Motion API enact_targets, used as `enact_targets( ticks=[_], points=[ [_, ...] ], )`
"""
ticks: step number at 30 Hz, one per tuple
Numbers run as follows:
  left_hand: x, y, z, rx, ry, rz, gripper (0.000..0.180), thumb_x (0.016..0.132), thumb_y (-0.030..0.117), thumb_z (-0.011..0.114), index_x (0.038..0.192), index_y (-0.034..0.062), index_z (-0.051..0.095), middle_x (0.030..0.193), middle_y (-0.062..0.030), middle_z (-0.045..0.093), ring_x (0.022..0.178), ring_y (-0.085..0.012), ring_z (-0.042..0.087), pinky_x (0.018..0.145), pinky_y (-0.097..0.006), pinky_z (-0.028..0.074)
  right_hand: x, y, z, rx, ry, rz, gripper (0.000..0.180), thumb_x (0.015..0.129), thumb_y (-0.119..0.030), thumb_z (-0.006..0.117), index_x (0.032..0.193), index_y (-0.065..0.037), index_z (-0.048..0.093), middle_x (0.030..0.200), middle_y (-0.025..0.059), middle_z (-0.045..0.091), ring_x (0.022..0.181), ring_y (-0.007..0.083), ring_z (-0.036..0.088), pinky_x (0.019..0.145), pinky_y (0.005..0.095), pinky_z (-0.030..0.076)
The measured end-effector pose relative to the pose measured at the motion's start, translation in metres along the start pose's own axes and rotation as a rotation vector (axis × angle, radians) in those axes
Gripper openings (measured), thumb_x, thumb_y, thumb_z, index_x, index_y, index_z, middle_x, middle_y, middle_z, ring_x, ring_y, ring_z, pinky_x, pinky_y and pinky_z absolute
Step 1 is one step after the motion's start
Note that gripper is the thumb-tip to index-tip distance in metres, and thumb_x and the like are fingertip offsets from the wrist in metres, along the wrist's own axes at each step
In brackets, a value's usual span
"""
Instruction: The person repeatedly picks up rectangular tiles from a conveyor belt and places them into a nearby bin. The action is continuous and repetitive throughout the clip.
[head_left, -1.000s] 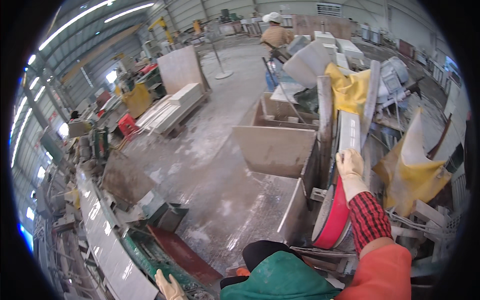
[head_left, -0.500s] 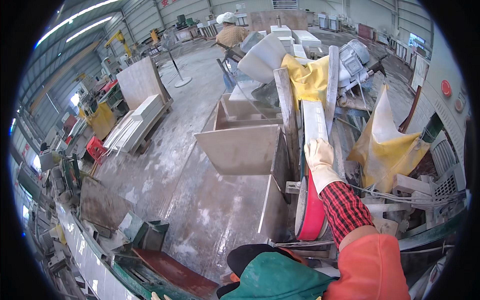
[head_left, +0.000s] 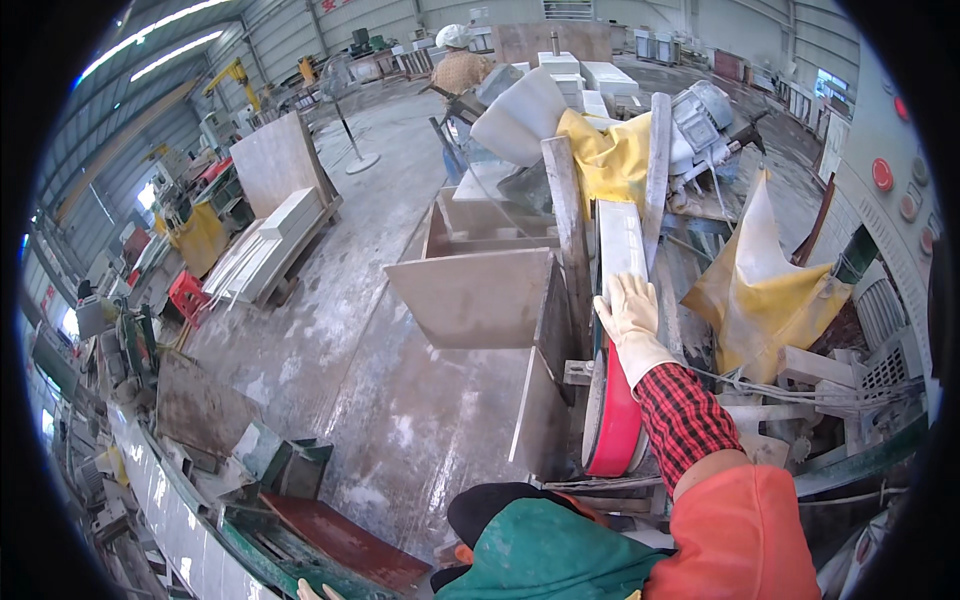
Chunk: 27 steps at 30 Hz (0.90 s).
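The gloved right hand (head_left: pixel 630 318) lay flat and open on the pale stone strip (head_left: pixel 621 243), steadying it just above the red wheel (head_left: pixel 614 425). The left hand (head_left: pixel 312 591) only peeked in at the bottom edge, well left of that wheel, so I couldn't tell its grip.

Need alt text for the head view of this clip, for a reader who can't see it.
A person's gloved right hand rests on the near end of a pale stone strip lying on a cutting machine, above a red disc. Yellow sheets drape the machine; another person works far off across the dusty workshop floor. The left hand barely shows at the bottom edge.
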<state>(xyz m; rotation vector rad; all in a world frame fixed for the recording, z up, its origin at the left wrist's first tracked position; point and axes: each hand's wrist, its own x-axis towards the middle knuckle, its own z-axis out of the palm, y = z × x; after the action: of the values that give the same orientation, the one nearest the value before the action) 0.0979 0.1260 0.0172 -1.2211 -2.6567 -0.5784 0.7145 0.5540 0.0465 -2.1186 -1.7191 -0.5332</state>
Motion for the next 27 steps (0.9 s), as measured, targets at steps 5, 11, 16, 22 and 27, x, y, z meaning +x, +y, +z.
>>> enact_targets(
  ticks=[5,11,16,22,27],
  points=[
    [0.002,-0.006,0.007,-0.001,0.016,0.005,0.046,0.105,0.020,0.054,0.144,-0.0048,0.049,0.146,-0.0270,0.051,0.136,-0.0395,0.048,0.118,-0.043,0.036,-0.004,-0.003,-0.010,0.015,-0.056,-0.006,0.051,0.094,-0.047,0.059,0.133,-0.014,0.058,0.127,0.0077,0.057,0.126,0.0276,0.050,0.110,0.0456,0.035],
    [0.000,-0.003,0.001,-0.007,-0.004,-0.016,0.047,0.106,0.022,0.052,0.144,-0.0058,0.049,0.147,-0.0278,0.050,0.138,-0.0392,0.046,0.119,-0.043,0.034,-0.010,-0.007,-0.017,-0.009,0.000,-0.024,0.047,0.092,-0.043,0.063,0.128,-0.013,0.061,0.122,0.0059,0.058,0.120,0.0263,0.052,0.104,0.0420,0.039],
    [0.000,-0.003,-0.001,-0.037,-0.012,-0.033,0.048,0.106,0.023,0.052,0.145,-0.0058,0.048,0.148,-0.0279,0.049,0.139,-0.0397,0.045,0.119,-0.044,0.033,-0.016,-0.010,-0.022,0.012,-0.004,-0.048,0.046,0.092,-0.042,0.064,0.127,-0.012,0.061,0.122,0.0062,0.058,0.119,0.0268,0.052,0.103,0.0416,0.040],
    [0.001,-0.007,0.003,-0.051,-0.019,-0.026,0.051,0.107,0.026,0.051,0.146,-0.0061,0.046,0.150,-0.0283,0.047,0.142,-0.0403,0.042,0.121,-0.046,0.031,-0.023,-0.011,-0.023,0.013,0.020,-0.059,0.044,0.092,-0.039,0.063,0.126,-0.011,0.061,0.121,0.0075,0.059,0.120,0.0278,0.053,0.105,0.0418,0.039],
    [-0.007,0.003,0.013,-0.199,0.068,-0.212,0.047,0.104,0.010,0.054,0.149,-0.0011,0.044,0.154,-0.0204,0.044,0.147,-0.0326,0.037,0.121,-0.039,0.031,-0.029,-0.010,-0.018,0.014,0.043,-0.106,0.044,0.094,-0.042,0.060,0.124,-0.011,0.061,0.118,0.0099,0.059,0.116,0.0303,0.054,0.104,0.0447,0.039]
  ],
)
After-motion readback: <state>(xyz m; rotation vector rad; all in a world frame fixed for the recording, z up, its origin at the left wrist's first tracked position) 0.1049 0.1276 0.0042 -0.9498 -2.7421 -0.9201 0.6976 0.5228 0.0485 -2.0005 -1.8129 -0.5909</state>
